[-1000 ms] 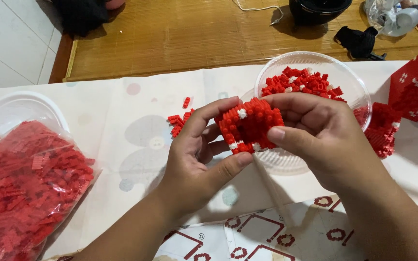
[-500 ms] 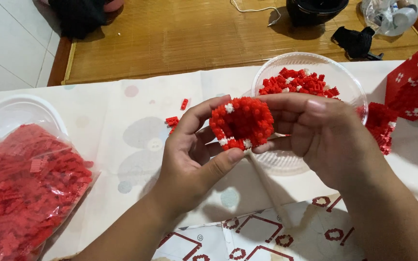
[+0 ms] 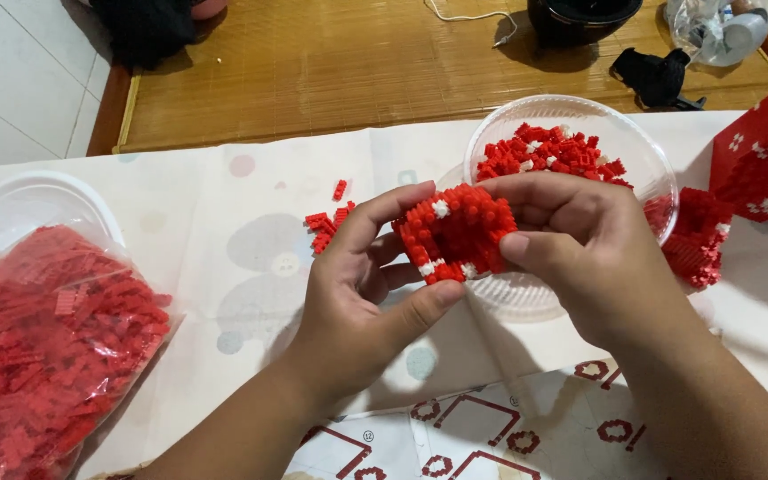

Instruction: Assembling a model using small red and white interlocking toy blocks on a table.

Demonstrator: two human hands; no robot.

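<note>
So the red brick chunk [image 3: 455,233], a lumpy studded slab built from tiny red blocks with a few white ones dotted in, is held up just above the cloth-covered table [image 3: 224,231], right in front of the clear plastic bowl [image 3: 571,111] of loose red bricks. It's pinched from both sides: the left hand [image 3: 357,302] is closed on its left edge with the thumb tucked under the bottom, and the right hand [image 3: 580,249] is clamped over the top and right side. Probably very light, stiff as a whole, but pretty fragile, since pieces that small are likely to pop off if squeezed hard. Best gripped by the flat edges, not the bumpy face. A few stray red bricks [image 3: 326,222] are scattered just left of it. A stuffed clear bag of red bricks [image 3: 37,347] sits far left, and printed instruction sheets [image 3: 455,436] are spread below the wrists.
</note>
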